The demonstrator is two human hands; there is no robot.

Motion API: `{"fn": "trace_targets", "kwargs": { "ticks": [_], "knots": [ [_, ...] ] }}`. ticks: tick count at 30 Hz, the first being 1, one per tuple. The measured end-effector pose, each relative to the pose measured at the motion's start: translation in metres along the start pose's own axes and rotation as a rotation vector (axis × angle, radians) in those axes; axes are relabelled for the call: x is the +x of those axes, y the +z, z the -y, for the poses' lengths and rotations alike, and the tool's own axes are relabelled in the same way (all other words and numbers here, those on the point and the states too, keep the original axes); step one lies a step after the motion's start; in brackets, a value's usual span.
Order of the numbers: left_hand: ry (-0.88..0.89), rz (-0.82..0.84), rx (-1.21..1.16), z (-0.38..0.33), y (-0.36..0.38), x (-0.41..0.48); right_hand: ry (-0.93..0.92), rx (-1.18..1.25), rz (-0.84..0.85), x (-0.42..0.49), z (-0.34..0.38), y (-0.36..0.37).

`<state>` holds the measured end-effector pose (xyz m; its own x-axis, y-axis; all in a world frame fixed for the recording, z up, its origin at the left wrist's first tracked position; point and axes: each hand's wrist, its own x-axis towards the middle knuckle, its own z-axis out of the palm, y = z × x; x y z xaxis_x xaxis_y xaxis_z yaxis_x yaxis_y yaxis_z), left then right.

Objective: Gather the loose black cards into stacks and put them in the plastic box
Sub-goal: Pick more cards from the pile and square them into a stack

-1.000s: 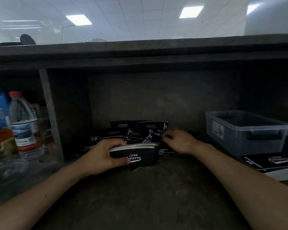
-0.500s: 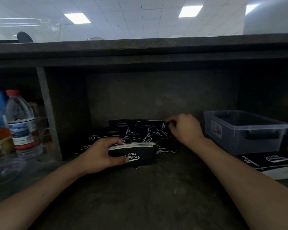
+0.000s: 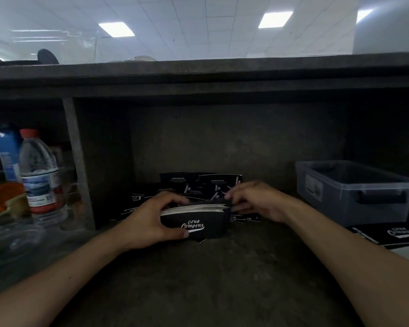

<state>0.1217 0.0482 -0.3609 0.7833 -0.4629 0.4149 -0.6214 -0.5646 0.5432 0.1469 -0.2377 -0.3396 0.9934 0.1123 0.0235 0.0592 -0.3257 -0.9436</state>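
Note:
My left hand (image 3: pixel 151 220) grips a thick stack of black cards (image 3: pixel 198 223) standing on edge, with "Club Camping" printed in white on the front card. My right hand (image 3: pixel 255 200) is at the stack's right top corner, its fingers curled and pinching a black card against the stack. Behind both hands, loose black cards (image 3: pixel 198 185) lie scattered and lean against the back wall of the dark shelf. The clear plastic box (image 3: pixel 354 187) stands open at the right, apart from both hands.
A water bottle with a red cap (image 3: pixel 39 175), a blue carton (image 3: pixel 6 154) and an orange lid (image 3: pixel 3 194) sit left of a vertical divider (image 3: pixel 77 166). A large black printed sheet (image 3: pixel 392 234) lies in front of the box. A shelf board (image 3: pixel 198 74) hangs overhead.
My right hand came back from the loose cards at the rear to the top right of the stack, bringing a card. My left hand has kept its grip on the stack.

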Motion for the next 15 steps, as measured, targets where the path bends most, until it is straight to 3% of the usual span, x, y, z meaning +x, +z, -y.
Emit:
{"fn": "trace_targets", "kwargs": {
  "ticks": [4, 9, 15],
  "knots": [
    [0.008, 0.042, -0.055, -0.002, 0.0, -0.001, -0.31, -0.216, -0.115, 0.005, -0.005, 0.003],
    [0.013, 0.037, -0.072, -0.003, 0.001, -0.001, -0.271, -0.587, 0.073, 0.013, -0.014, 0.008],
    [-0.006, 0.046, -0.068, -0.004, 0.001, -0.002, -0.273, -0.997, -0.311, 0.018, -0.015, -0.011]
  ]
}}
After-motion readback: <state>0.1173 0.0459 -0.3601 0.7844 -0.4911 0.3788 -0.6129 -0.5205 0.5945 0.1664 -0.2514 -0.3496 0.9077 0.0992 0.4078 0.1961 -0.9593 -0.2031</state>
